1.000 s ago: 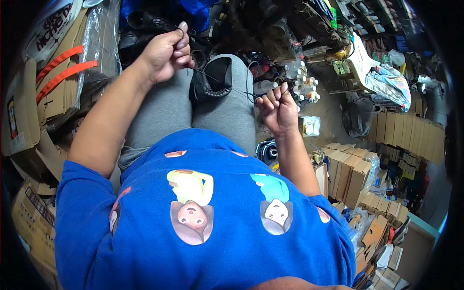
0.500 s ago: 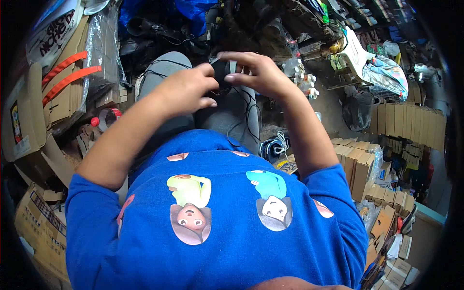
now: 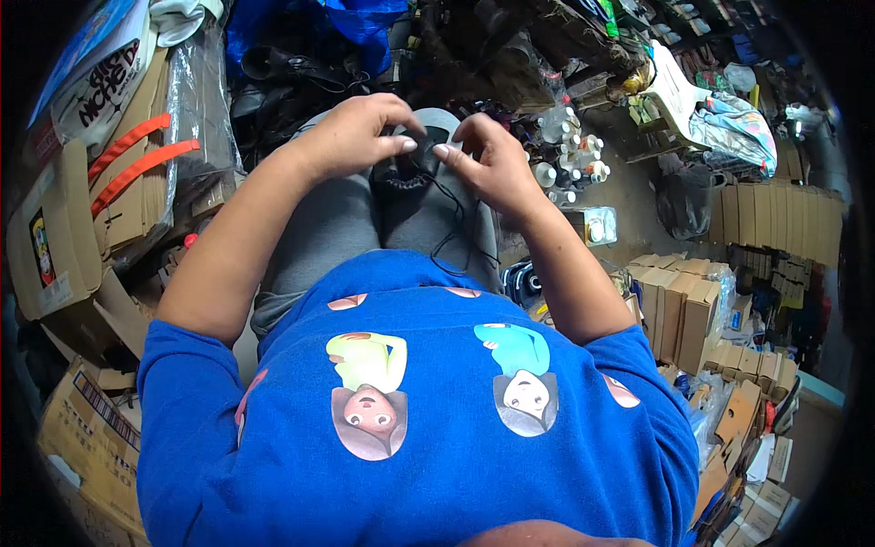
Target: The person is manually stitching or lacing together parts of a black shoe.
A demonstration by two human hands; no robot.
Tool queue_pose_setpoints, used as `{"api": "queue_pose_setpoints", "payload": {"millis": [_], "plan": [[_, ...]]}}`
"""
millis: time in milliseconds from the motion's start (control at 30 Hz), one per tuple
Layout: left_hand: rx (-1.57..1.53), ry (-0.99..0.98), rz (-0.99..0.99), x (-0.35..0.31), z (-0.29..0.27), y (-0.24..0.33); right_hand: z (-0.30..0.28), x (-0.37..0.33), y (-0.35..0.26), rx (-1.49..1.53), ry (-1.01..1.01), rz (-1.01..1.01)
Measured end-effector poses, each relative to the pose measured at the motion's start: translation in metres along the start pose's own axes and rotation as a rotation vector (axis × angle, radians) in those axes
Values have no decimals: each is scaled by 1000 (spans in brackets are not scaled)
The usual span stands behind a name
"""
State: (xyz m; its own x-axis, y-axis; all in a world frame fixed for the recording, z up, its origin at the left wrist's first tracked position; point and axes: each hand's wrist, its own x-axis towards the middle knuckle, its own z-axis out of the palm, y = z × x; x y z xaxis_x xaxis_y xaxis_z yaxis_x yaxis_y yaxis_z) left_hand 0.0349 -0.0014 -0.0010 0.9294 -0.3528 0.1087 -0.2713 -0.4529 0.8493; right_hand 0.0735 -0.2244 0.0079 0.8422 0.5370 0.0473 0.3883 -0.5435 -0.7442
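Observation:
A black shoe-like item with a dark opening rests on my grey-trousered lap, between my hands. Its shape is partly hidden, so the exact kind is unclear. A thin black lace trails from it over my right thigh toward my shirt. My left hand hangs over its left side, fingers curled and thumb pointing right. Opposite it, my right hand has bent fingers, its thumb reaching left toward the dark item. What either hand grips, if anything, is too small or hidden to see.
Folded cardboard with orange straps stands at the left. Several white-capped bottles are right of my knees. Black items and a blue plastic sheet lie beyond. Stacked cardboard boxes and a white chair are farther right.
My right hand has moved off the grey tab it was touching. My hands sit apart above the black item, and my left hand is slightly farther forward.

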Motion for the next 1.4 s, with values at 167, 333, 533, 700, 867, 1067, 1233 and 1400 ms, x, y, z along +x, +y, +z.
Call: {"api": "queue_pose_setpoints", "payload": {"millis": [167, 333, 533, 700, 867, 1067, 1233, 1400], "plan": [[104, -162, 32, 28, 15, -8, -5, -7, -21, 131, -480, 244], [66, -364, -110, 44, 21, -3, -15, -13, -22, -123, -574, 139], [-24, -265, -139, 43, 18, -3, -40, -37, -41, 240, -500, 279], [-307, -460, -198, 45, 2, -18, -48, -39, -43, 261, -282, 196], [-322, -554, -203, 44, -5, -22, -26, -28, -30, -184, -254, 33], [-215, -553, -158, 44, -7, -19, -22, -18, -33, -270, -273, 31], [-214, -567, -165, 44, -7, -17, -19, -10, -43, -337, -308, 41], [-236, -570, -151, 45, -7, -19, -14, -10, -46, -399, -296, 6]]}}
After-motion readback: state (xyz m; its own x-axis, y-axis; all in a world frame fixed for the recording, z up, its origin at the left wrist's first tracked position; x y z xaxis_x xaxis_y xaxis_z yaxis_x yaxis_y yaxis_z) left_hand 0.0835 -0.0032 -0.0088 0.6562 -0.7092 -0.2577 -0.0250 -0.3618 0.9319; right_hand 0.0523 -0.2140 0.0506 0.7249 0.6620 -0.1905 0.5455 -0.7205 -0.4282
